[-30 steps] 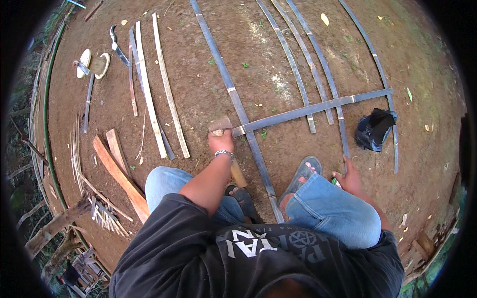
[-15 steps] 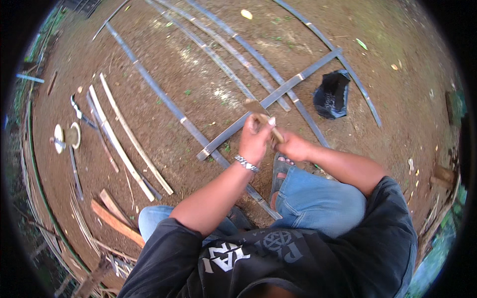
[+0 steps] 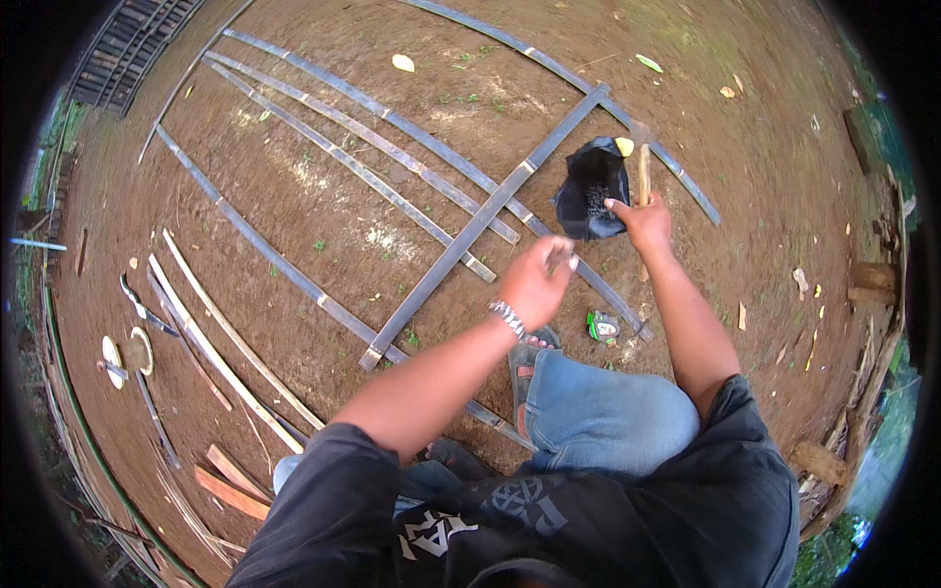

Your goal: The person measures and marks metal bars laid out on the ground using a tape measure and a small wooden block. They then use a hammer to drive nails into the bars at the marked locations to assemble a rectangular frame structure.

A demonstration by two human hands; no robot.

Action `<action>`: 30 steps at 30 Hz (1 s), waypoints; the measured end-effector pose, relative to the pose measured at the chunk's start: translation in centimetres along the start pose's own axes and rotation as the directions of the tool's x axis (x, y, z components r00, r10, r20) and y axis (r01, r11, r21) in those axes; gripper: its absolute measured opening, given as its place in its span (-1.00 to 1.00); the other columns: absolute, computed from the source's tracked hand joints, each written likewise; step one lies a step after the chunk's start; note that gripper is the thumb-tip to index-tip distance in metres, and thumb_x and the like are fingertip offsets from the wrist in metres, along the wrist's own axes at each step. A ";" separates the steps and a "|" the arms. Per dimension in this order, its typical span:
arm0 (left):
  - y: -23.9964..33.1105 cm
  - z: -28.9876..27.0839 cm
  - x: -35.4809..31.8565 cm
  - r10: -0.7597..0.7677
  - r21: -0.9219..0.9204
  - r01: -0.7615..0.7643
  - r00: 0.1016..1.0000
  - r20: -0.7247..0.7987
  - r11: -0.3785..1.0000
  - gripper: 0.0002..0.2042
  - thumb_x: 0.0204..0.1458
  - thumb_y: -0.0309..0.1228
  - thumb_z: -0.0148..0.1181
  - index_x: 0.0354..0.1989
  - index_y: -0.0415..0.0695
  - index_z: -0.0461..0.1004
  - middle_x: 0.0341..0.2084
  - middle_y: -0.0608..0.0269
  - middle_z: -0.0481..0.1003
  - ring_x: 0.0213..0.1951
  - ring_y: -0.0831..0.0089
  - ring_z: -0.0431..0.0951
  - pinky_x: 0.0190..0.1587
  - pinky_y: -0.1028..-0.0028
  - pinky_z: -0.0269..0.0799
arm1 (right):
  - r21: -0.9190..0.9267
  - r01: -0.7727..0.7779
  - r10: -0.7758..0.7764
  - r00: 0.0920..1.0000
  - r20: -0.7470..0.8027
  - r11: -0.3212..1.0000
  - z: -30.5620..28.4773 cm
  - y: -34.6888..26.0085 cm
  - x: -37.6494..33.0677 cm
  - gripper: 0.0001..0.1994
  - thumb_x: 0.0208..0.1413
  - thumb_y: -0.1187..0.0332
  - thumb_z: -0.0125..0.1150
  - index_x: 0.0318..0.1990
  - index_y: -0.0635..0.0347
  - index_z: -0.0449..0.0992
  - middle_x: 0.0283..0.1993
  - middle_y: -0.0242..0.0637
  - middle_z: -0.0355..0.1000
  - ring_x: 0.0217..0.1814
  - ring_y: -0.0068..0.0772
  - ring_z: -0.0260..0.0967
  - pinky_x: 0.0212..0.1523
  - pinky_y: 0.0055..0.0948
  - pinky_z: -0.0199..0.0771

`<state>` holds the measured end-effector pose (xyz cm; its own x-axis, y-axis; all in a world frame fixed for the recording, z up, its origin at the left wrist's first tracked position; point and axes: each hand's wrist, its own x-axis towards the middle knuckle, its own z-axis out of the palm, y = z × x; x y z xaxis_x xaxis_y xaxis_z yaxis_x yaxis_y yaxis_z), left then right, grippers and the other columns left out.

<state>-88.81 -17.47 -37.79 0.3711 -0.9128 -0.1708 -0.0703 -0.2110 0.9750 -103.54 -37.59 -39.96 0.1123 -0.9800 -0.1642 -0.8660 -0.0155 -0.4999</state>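
The right hand point(image 3: 647, 223) was closed around the shaft of a wooden-handled tool point(image 3: 644, 174), held upright at the right edge of the black plastic bag point(image 3: 578, 186), its thumb stretched out over the bag's mouth. The left hand point(image 3: 534, 284) hung in a blur nearer the body than the bag and to its left, fingers bent; whether it pinched anything small could not be told.

The bag itself seemed the likeliest trouble: its soft rim could have snagged on the tool or the thumb and tipped, spilling the small grey bits inside. With the thumb reaching away, the grip might also have loosened and let the tool turn. The dark crosspiece point(image 3: 488, 225), left of the bag, lay over long slats, and a brush from the left hand could have pushed it askew if nothing fixed it; no fastening could be made out. The tape measure point(image 3: 603, 326), on the bag's near side, risked a knock from the right forearm.

Half a second earlier both hands had met on the tool, left of the bag; now the right alone had it, beside the bag, and the left had come away
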 end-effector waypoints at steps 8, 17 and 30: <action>-1.6 5.8 13.6 0.012 0.422 -0.086 0.985 0.174 0.902 -0.80 0.05 -0.40 0.08 -0.27 -0.23 0.59 -0.23 -0.12 0.57 -0.16 -0.01 0.57 -0.06 0.20 0.46 | 0.312 -0.144 0.112 0.987 0.118 0.939 1.3 2.6 -2.4 -0.64 -0.12 0.33 0.44 -0.19 0.27 0.44 -0.36 -0.19 0.49 -0.29 -0.33 0.45 -0.23 -0.32 0.42; -8.3 10.5 18.4 -0.344 0.808 -0.295 0.791 0.506 0.510 -0.67 0.13 -0.35 -0.07 -0.09 -0.19 0.59 0.00 -0.08 0.50 0.04 0.10 0.53 0.11 0.24 0.42 | 0.373 -0.257 0.141 0.940 0.310 0.892 0.9 2.3 -3.7 -0.67 -0.03 0.36 0.40 -0.20 0.31 0.39 -0.32 -0.27 0.43 -0.27 -0.46 0.33 -0.21 -0.36 0.39; -15.0 11.7 17.4 -0.163 0.738 -0.209 0.903 0.398 0.642 -0.46 0.21 -0.07 -0.17 0.29 -0.07 0.28 0.33 0.15 0.21 0.36 0.26 0.16 0.41 0.33 -0.01 | 0.482 -0.293 0.124 0.928 0.352 0.826 1.7 2.4 -4.4 -0.69 -0.03 0.44 0.38 -0.18 0.25 0.38 -0.37 -0.44 0.30 -0.31 -0.56 0.20 -0.27 -0.44 0.30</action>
<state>-92.12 -34.28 -57.04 -0.0224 -0.9287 -0.3701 -0.8060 -0.2023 0.5563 -105.32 -32.95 -41.90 0.1678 -0.8415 -0.5136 -0.5133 0.3702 -0.7743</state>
